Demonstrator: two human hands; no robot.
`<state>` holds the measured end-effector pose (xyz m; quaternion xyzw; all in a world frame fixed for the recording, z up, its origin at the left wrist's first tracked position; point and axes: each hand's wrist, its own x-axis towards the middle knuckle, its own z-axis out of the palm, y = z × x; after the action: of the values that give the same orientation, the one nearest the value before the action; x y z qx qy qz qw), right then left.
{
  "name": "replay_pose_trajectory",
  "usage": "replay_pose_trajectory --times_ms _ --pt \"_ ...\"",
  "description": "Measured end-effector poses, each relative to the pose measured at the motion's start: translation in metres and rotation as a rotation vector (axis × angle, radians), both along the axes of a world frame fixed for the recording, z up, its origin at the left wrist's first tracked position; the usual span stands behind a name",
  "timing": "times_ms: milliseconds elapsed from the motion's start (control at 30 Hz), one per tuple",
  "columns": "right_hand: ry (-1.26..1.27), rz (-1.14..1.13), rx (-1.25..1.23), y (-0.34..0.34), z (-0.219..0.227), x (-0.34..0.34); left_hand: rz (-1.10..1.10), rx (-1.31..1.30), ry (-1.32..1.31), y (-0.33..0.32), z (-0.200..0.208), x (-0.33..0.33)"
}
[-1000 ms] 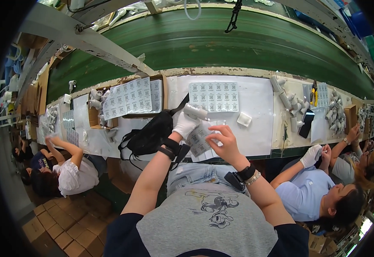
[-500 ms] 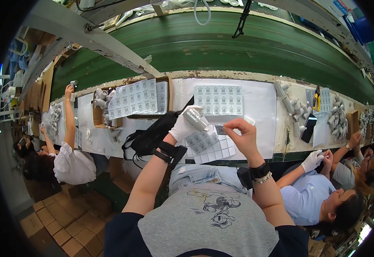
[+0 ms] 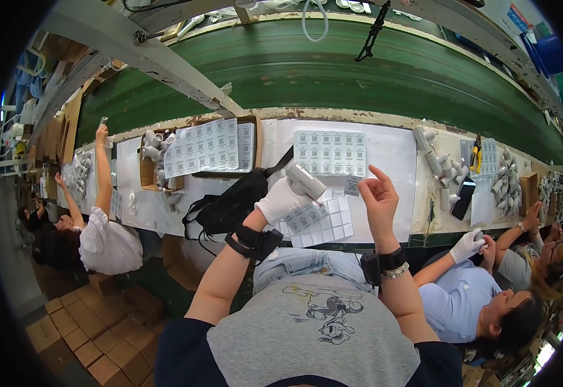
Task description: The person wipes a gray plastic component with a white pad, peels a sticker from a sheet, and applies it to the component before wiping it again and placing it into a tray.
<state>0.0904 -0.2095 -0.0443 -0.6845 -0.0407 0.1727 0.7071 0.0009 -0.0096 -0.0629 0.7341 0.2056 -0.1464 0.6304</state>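
Observation:
In my gloved left hand [image 3: 280, 201] is a pale grey-white cylindrical part [image 3: 308, 183], tilted with one end toward the lower right. The fingers wrap round its side. My bare right hand [image 3: 379, 200] pinches a small square printed label [image 3: 352, 187] by its edge, to the right of the part and apart from it. Beneath the part lies a partly used label sheet [image 3: 304, 219], overlapping a white backing sheet with a grid [image 3: 338, 222]. A full label sheet [image 3: 330, 153] rests on the table just beyond my hands.
A black bag [image 3: 233, 205] lies left of my left hand. Behind it stands a cardboard box [image 3: 255, 122] with label sheets [image 3: 203, 148]. Grey-white parts [image 3: 447, 169], a dark phone [image 3: 464, 198] and yellow-handled pliers [image 3: 475, 155] are to the right. Co-workers sit on both sides; a green conveyor [image 3: 333, 71] runs beyond.
My right hand has drawn right with the label, away from the part. The left hand has turned the part and shifted slightly right.

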Motion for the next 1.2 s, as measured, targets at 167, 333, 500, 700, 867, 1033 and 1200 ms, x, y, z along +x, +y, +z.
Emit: replay_pose_trajectory --times_ms 167,333,500,700,867,1033,1200 --pt "-0.085 -0.004 -0.034 -0.004 -0.009 0.004 0.061 -0.021 -0.052 -0.009 0.004 -0.001" --pt "-0.373 0.059 -0.309 -0.021 -0.027 0.019 0.294 -0.099 0.022 0.012 -0.006 -0.031" --pt "-0.155 0.028 -0.674 -0.079 -0.088 0.08 0.424 -0.157 0.133 0.03 -0.019 -0.067" --pt "-0.143 -0.089 -1.204 -0.135 -0.125 0.156 0.561 -0.195 0.101 0.026 -0.008 -0.082" --pt "-0.088 0.067 -1.365 -0.158 -0.143 0.187 0.64 -0.084 0.072 0.029 -0.019 -0.116" --pt "-0.104 0.156 -1.532 -0.166 -0.147 0.212 0.755 -0.065 0.027 0.026 -0.022 -0.129" --pt "-0.131 0.103 -1.468 -0.154 -0.151 0.226 1.158 -0.168 -0.045 0.037 -0.012 -0.161"
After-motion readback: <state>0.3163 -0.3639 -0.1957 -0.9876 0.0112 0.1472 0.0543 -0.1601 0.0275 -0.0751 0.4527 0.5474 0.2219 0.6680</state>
